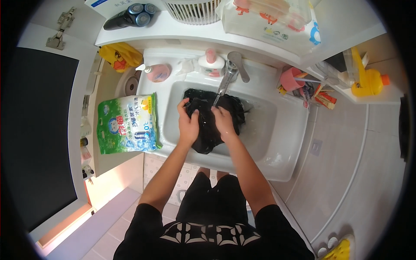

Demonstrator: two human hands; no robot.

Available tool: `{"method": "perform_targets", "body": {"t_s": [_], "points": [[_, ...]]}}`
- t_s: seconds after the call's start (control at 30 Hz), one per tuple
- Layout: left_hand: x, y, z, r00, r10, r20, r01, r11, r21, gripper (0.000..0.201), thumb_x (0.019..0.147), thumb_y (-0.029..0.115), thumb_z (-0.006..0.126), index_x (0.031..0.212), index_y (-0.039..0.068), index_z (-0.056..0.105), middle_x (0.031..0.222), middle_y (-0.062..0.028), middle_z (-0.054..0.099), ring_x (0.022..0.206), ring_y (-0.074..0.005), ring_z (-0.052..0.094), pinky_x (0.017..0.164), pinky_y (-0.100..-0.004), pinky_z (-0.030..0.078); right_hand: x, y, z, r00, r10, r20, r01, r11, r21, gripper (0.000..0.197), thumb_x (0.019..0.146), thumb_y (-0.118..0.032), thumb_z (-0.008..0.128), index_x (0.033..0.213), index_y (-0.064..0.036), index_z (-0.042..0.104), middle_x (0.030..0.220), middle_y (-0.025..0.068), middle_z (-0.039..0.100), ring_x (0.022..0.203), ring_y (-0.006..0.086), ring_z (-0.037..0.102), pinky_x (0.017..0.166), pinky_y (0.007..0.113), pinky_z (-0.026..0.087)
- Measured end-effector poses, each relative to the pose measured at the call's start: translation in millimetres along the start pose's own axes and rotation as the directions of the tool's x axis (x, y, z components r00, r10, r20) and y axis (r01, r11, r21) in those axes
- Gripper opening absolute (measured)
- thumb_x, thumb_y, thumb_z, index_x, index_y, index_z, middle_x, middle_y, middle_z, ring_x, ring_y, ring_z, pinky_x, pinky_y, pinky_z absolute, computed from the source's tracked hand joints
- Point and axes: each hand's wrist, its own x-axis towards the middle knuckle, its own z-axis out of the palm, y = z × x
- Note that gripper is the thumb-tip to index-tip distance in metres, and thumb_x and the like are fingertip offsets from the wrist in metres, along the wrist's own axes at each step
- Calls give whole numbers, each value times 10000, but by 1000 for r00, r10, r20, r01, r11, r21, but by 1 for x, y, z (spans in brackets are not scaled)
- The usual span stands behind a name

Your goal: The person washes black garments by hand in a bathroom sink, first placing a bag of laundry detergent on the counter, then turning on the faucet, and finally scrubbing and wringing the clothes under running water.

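Observation:
A dark, wet black cloth (207, 130) lies bunched in the white sink (277, 143), under the metal faucet (226, 80). A thin stream of water falls from the spout onto it. My left hand (188, 126) grips the cloth's left side, with thumb and fingers curled into the fabric. On the other side, my right hand (223, 123) holds the cloth just below the stream, its fingers bent into the folds. Parts of the fingers are hidden in the cloth, and what kind of garment it is cannot be made out.
A green and white detergent bag (128, 125) stands left of the sink. Behind the basin are a pink pump bottle (157, 73) and a white bottle (211, 65). A shelf above holds an electric shaver (130, 17) and a white basket (193, 11). At right sits a pink cup (291, 79).

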Motion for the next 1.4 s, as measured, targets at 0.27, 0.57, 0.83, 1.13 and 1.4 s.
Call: {"method": "perform_targets", "body": {"t_s": [0.27,0.57,0.83,1.13,1.4], "points": [[-23,44,74,896,381,229,-441,823,358,252,897,293,663,733,107,617,848,-130,593,710,-368,612,585,-457,498,38,96,-11,876,-412,-251,481,784,392,351,995,-338,593,998,4,668,848,41,594,781,157,521,787,288,458],[-32,16,68,904,418,87,-425,862,277,302,904,260,617,651,97,596,673,-129,610,608,-378,621,565,-462,492,-1,45,-1,969,-171,-179,232,881,412,319,1042,-297,454,1015,-54,659,943,39,634,863,122,586,748,324,501],[15,2,52,981,170,-97,-123,921,369,295,941,207,600,695,56,540,786,-126,571,709,-369,587,608,-460,466,-24,-6,8,942,324,-88,-232,818,527,262,993,-238,527,935,-14,650,811,13,605,763,100,557,702,306,469],[1,-15,38,638,-411,651,768,282,-575,477,1007,383,589,1338,41,557,1212,-78,628,1114,-177,592,975,-300,475,-19,-20,-7,777,-626,-61,489,663,-567,201,959,-213,545,1021,-39,624,1029,90,626,984,350,571,857,407,435],[11,64,1,818,-361,447,569,394,-722,346,982,388,590,1046,49,615,803,-53,635,742,-195,619,813,-349,526,-19,28,-33,976,-190,-110,217,779,588,509,1035,-478,412,1340,-108,584,1364,80,557,1304,218,480,1091,396,388]]}}
